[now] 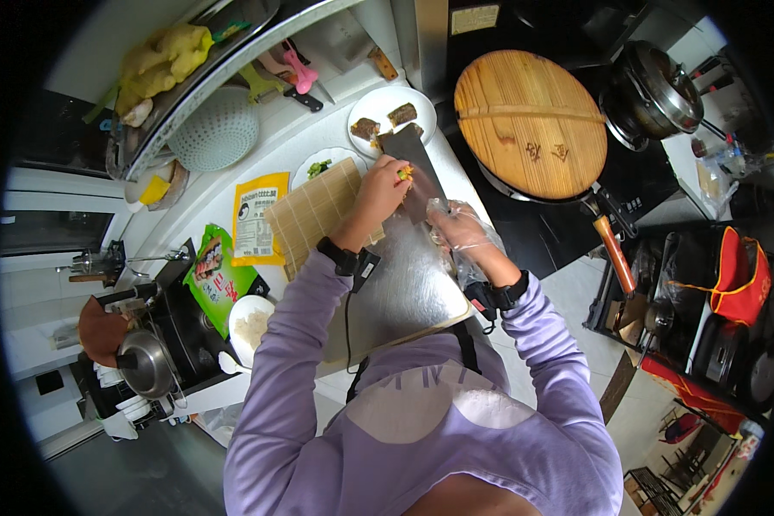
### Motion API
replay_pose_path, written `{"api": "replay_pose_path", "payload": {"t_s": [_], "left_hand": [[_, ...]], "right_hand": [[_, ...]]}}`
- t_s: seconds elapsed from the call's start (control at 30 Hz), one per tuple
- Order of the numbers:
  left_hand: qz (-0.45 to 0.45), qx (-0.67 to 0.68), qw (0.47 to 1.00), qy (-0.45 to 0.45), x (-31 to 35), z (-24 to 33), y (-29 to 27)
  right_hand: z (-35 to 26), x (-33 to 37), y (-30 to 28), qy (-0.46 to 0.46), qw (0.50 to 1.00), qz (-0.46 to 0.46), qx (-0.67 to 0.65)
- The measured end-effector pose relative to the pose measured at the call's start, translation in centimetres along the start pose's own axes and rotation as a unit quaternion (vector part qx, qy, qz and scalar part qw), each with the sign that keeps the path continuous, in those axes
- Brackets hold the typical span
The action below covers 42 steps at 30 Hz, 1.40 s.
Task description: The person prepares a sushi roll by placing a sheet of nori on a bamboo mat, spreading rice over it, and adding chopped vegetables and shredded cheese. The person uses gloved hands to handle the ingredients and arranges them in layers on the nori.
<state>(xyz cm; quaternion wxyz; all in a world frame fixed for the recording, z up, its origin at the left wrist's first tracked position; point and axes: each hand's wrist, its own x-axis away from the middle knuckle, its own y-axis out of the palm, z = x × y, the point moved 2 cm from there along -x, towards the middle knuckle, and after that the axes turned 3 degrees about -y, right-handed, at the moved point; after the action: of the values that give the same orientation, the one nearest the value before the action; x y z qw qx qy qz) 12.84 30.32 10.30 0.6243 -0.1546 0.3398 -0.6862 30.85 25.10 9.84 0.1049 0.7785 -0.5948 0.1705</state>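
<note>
My left hand [382, 194] pinches a small food piece [405, 174] with yellow and green bits, against the side of the blade. My right hand [463, 230], in a clear plastic glove, is closed round the handle end of a cleaver [414, 168]; the handle itself is hidden. The wide dark blade points away, its far end over the near rim of a white plate [377, 104]. Several dark brown roll pieces [365, 129] lie on that plate. A bamboo rolling mat [311, 215] lies left of my left hand. Below both hands is a shiny metal cutting board [396, 288].
A small plate [299, 178] with chopped greens stands beyond the mat. Left are a yellow packet [258, 230], a green packet [219, 284] and a white bowl [248, 348] of rice. A wooden-lidded wok [529, 125] sits on the black stove at right, its handle [615, 256] jutting out.
</note>
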Motion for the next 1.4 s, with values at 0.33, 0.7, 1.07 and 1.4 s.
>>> {"api": "replay_pose_path", "payload": {"t_s": [0.33,0.7,1.07,1.4], "left_hand": [[0.036,0.031,0.999,-0.024,-6.7,-9.4,0.2],[0.129,-0.031,0.988,-0.084,-6.3,-14.0,1.3],[0.01,-0.307,0.951,0.028,-5.8,-10.5,0.5],[0.074,-0.232,0.97,-0.008,-4.3,-7.9,-2.4]], "right_hand": [[0.3,-11.9,3.3,-0.06,0.984,0.103,0.132],[4.2,-16.5,4.3,-0.052,0.961,0.159,0.219],[2.0,-14.6,3.0,-0.04,0.97,0.118,0.207],[2.8,-13.1,2.1,-0.05,0.969,0.155,0.187]]}}
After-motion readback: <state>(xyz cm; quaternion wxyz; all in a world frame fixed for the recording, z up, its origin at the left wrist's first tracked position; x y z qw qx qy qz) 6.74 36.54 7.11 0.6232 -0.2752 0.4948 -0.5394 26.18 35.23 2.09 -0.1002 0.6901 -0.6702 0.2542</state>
